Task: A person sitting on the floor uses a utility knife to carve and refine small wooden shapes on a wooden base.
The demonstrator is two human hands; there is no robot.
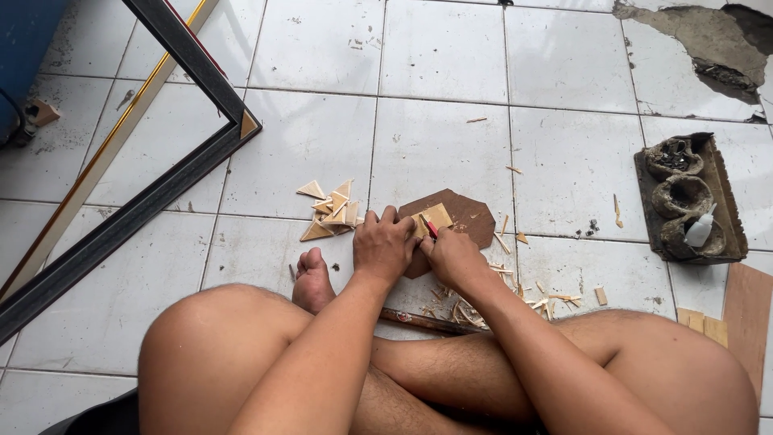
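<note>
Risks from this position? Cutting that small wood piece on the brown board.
1. The left hand pins the small wood piece right beside the red-handled cutter in the right hand; a slip could nick the fingers.
2. The bare foot sits close to the brown board, within range of a runaway blade.
3. Wood offcuts by the legs could splinter skin.

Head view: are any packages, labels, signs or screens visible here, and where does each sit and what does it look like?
No labels, signs or screens show.
Small white squeeze bottle: far right, lying in a dark tray; pointed nozzle, any label too small to tell.
Dark tray: right on the tiled floor, oblong, brown-black, crusted with dried lumps.
Blue container: top-left corner, only one plain side in view.
</note>
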